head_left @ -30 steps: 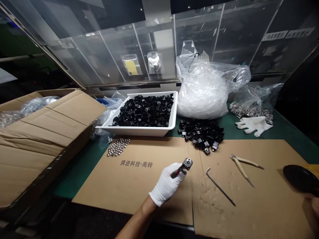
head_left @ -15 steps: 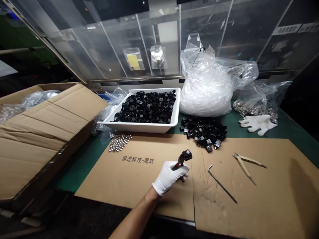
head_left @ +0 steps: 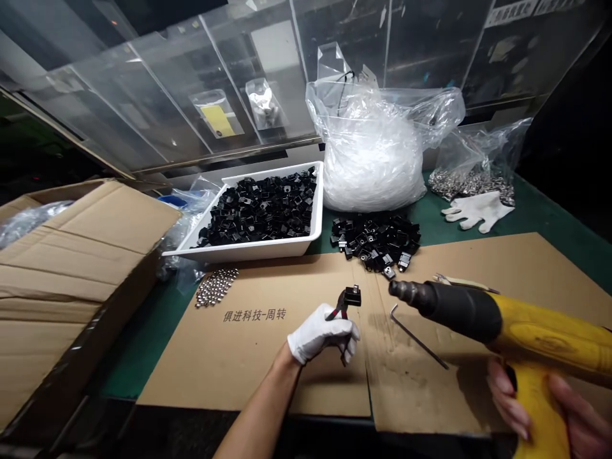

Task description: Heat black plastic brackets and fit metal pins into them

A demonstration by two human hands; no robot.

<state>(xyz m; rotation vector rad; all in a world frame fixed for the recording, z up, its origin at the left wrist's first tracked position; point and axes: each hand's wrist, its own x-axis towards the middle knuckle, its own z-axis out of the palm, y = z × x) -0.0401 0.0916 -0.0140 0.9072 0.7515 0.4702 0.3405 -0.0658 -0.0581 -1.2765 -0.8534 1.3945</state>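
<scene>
My left hand, in a white glove, is closed around dark pliers with red on the handles. Their jaws grip a small black plastic part with a shiny metal piece standing on top. At the right, my bare right hand is wrapped round the handle of a yellow heat gun. Its stepped metal nozzle points left, a short way from the black part and apart from it. Beneath the gun lie a metal hex key and tweezers with pale handles, partly covered by the barrel.
A white tray of black parts stands behind, beside a loose pile of black parts. Small metal pieces lie on the cardboard sheet. Around them are a carton, clear bags and a white glove.
My right hand has come into view from the right with the heat gun. The left hand still holds the pliers and black part, which are turned slightly. The camera view has shifted.
</scene>
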